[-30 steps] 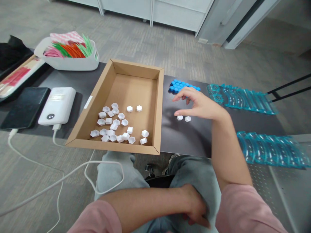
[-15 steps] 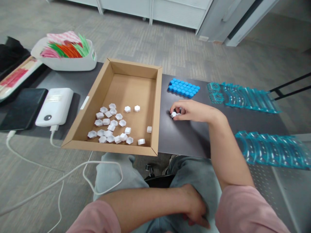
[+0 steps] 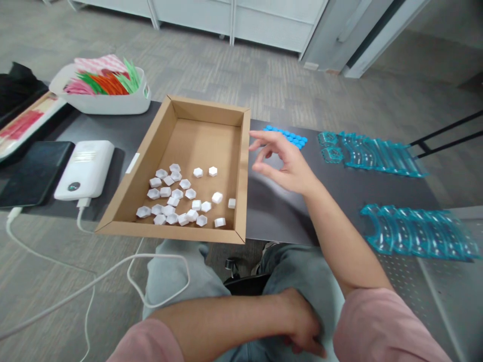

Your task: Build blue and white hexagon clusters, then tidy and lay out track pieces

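Observation:
My right hand [image 3: 278,160] is raised over the table beside the box's right wall. Its fingers and thumb are apart, with nothing between them. It partly covers a block of blue hexagonal pieces [image 3: 298,139] lying behind it. To its left, the brown cardboard box [image 3: 244,166] contains many small white hexagonal pieces [image 3: 177,194], some cup side up, scattered toward its near end. One white piece [image 3: 217,197] lies near the right side of the box floor. Low on my lap, my left hand [image 3: 304,322] rests with fingers loosely extended downward, partly hidden, holding nothing visible.
Clear teal plastic strips [image 3: 381,156] and another teal stack [image 3: 418,231] lie at the right. On the left are a white power bank [image 3: 85,168] with a cable, a black phone-like slab [image 3: 35,173] and a white basket [image 3: 109,104] of coloured sticks.
My right hand has risen from the tabletop and moved toward the box, opening from its pinch on white pieces. Two more white pieces now lie in the box. My left hand stays put.

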